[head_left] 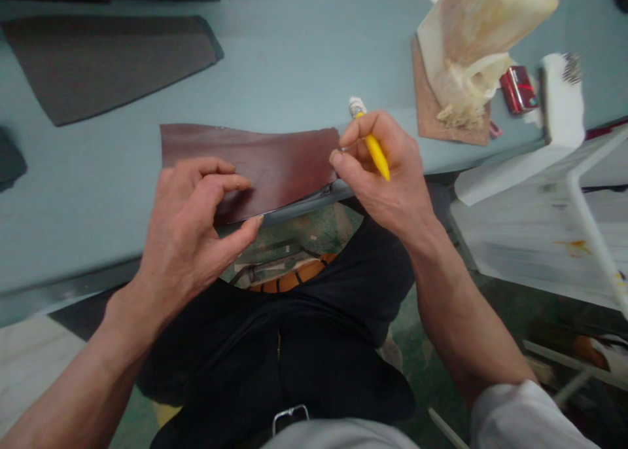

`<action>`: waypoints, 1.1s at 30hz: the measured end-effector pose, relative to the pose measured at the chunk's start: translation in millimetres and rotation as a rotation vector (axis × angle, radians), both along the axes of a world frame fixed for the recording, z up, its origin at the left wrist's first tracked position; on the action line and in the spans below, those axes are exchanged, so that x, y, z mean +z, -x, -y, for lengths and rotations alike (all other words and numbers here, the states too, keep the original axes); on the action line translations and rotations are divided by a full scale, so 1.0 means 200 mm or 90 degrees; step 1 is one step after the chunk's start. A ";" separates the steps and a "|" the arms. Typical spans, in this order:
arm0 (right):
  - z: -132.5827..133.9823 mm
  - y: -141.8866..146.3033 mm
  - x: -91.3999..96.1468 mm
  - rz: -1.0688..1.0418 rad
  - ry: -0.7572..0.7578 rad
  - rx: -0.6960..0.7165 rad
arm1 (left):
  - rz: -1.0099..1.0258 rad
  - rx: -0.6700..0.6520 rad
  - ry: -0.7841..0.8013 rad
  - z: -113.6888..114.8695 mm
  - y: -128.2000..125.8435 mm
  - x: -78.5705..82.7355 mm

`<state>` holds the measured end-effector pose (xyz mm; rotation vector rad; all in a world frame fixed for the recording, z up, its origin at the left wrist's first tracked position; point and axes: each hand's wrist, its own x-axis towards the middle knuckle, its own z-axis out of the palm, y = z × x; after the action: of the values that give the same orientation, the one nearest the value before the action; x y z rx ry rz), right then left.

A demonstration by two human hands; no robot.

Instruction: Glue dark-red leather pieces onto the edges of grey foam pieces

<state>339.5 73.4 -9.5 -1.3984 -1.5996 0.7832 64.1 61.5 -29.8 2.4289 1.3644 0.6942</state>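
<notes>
A dark reddish-brown leather piece (275, 161) lies at the front edge of the pale blue table (98, 187). My left hand (196, 226) rests on the leather's left part, fingers curled down on its surface and thumb under the edge. My right hand (387, 174) is closed around a yellow pen-like tool (373, 146) with a white end, its fingertips pinching the leather's right edge.
A dark grey foam sheet (103, 63) lies at the back left. A glue-crusted white container (475, 36) stands on a brown scrap (432, 115) at the back right, beside a small red object (517, 89) and a white brush (559, 102). A white rack (549, 200) stands right.
</notes>
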 end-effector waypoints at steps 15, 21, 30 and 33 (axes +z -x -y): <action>-0.01 -0.01 0.02 0.026 -0.023 0.006 | -0.003 -0.043 -0.020 -0.02 0.01 -0.02; 0.02 -0.01 0.02 0.051 -0.027 -0.005 | 0.005 -0.049 -0.029 -0.02 0.01 -0.02; 0.02 -0.01 0.02 0.070 -0.014 -0.003 | 0.021 -0.047 -0.034 -0.02 0.01 -0.04; 0.03 -0.02 0.01 0.066 -0.015 -0.001 | 0.030 -0.053 -0.031 -0.01 0.02 -0.04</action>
<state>343.0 68.2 -7.2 -1.4438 -1.6818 0.6991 60.9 64.4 -37.6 2.4753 1.2352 0.7676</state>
